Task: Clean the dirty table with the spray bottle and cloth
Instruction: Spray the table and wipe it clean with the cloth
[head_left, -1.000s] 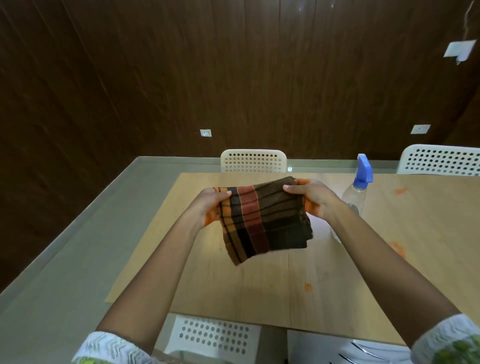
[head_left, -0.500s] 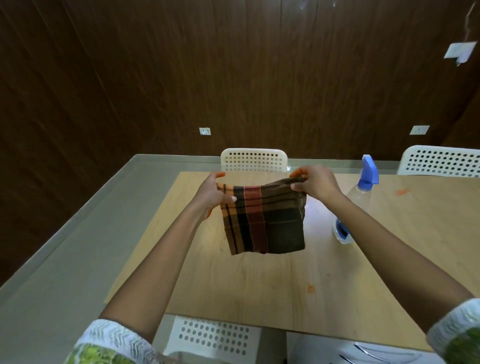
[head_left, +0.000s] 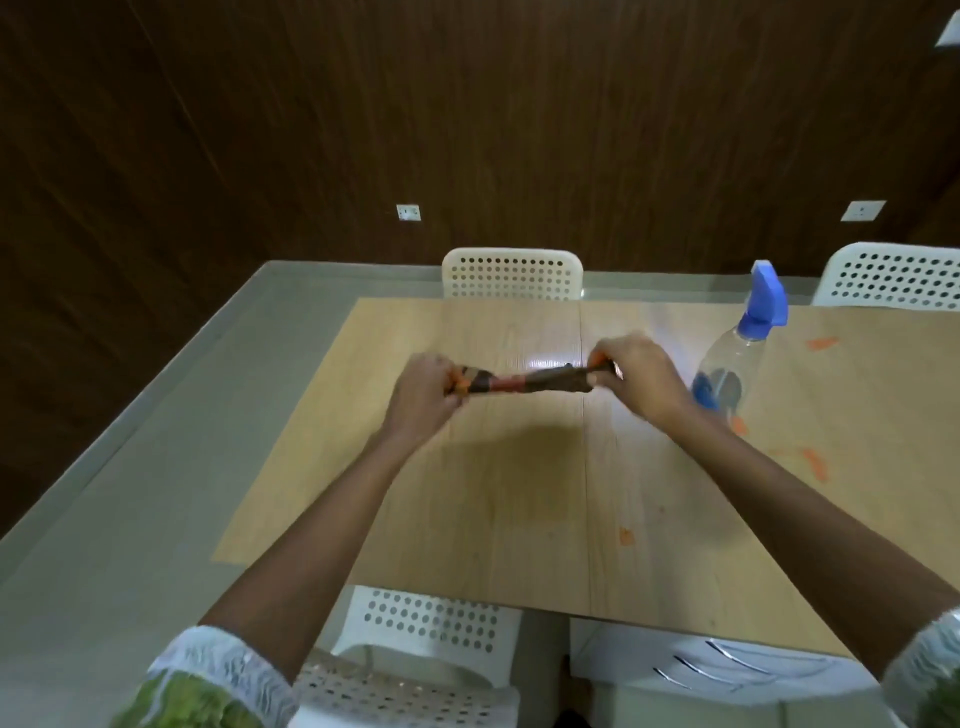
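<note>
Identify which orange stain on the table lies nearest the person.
The small orange stain near the table's front edge; the others lie farther back, on the right by the spray bottle.

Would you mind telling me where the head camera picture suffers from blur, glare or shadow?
In the head view, motion blur smears the left hand, the right hand and the striped brown-and-orange cloth stretched between them; a white glare patch sits on the light wooden table just beyond the cloth; a soft shadow lies below it; the clear blue-capped spray bottle leans from wide-angle distortion.
</note>
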